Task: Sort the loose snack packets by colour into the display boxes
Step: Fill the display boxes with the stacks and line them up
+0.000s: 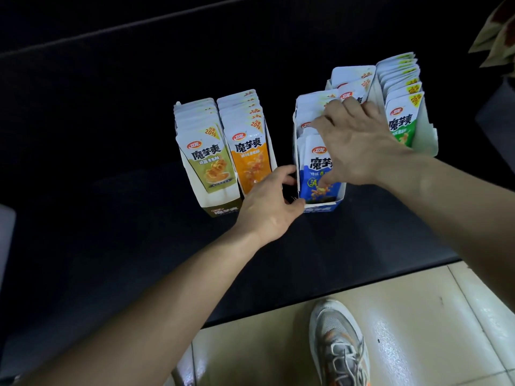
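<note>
Several display boxes stand on a dark surface. An olive box holds olive packets. Right beside it stands a row of orange packets. A blue box holds blue packets. My left hand grips the blue box's front left corner, thumb on the front wall. My right hand reaches over the blue packets, fingers spread on their tops and thumb down on the front packet. Behind it are more packets in a white box. Green packets fill a box at the right.
The dark surface ends at a front edge near me, with beige floor tiles and a grey sneaker below. A patterned cloth lies at the top right. A pale object shows at the left edge.
</note>
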{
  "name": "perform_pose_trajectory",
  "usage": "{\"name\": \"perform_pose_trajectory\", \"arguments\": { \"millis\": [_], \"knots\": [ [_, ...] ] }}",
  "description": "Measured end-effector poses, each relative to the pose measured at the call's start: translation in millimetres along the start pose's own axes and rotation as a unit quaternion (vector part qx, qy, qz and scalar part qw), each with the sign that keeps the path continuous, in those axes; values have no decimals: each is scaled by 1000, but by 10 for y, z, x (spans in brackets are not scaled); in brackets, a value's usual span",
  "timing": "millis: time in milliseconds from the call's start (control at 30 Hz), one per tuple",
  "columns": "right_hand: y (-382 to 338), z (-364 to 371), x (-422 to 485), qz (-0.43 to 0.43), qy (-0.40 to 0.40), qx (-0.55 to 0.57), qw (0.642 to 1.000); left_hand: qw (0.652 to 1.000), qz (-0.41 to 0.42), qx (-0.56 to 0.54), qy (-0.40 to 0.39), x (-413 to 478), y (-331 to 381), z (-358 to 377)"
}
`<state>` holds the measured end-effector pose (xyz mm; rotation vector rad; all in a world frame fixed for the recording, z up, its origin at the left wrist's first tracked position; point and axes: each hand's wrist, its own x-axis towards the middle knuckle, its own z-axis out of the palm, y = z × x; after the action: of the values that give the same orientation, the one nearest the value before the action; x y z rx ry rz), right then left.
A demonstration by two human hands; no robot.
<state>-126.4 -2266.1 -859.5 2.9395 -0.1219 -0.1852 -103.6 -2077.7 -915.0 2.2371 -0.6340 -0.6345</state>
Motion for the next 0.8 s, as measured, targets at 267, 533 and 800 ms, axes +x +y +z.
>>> {"name": "perform_pose_trajectory", "arguments": {
  "millis": [267,533,800],
  "knots": [
    [-66,-10,-286,-10,-24,31,999,1000,3,-1,-6,-18,12,-12],
    [-50,-32,-247,-23,-53,55,997,1000,0,-6,-16,-14,44,-42],
    [-115,-160,-234,14,-92,54,994,1000,-8,-1,15,31,41,-35]
  ]
}}
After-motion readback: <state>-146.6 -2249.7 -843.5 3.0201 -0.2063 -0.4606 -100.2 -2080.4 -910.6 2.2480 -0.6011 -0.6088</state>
